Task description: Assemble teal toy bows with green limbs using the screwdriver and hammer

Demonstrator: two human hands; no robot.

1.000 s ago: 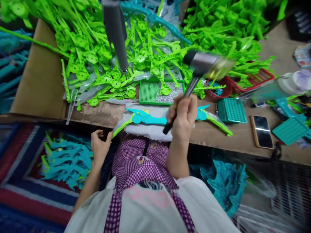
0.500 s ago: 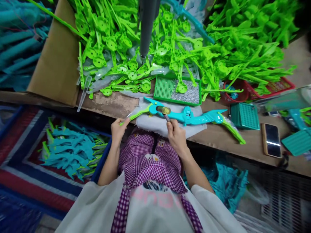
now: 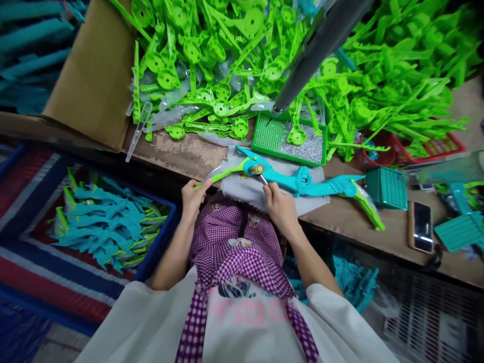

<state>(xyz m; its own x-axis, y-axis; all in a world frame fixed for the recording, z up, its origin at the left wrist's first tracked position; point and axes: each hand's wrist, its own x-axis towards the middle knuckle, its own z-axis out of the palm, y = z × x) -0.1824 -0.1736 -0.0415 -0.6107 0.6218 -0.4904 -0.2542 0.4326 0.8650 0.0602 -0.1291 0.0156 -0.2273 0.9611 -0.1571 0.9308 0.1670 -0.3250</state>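
Clamped green plastic limb (image 3: 230, 171) in fingers of left hand (image 3: 193, 198) and hammer (image 3: 257, 170) in those of right hand (image 3: 281, 207), over turquoise body (image 3: 282, 178); perhaps risked cracking it by striking off-centre.

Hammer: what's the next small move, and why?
Probably a small lift of the hammer by the right hand: its head hides some of the blue part near where the green arm meets it, so the fit there can't be fully checked. The left hand holds the green arm's outer end, which should help steady it.
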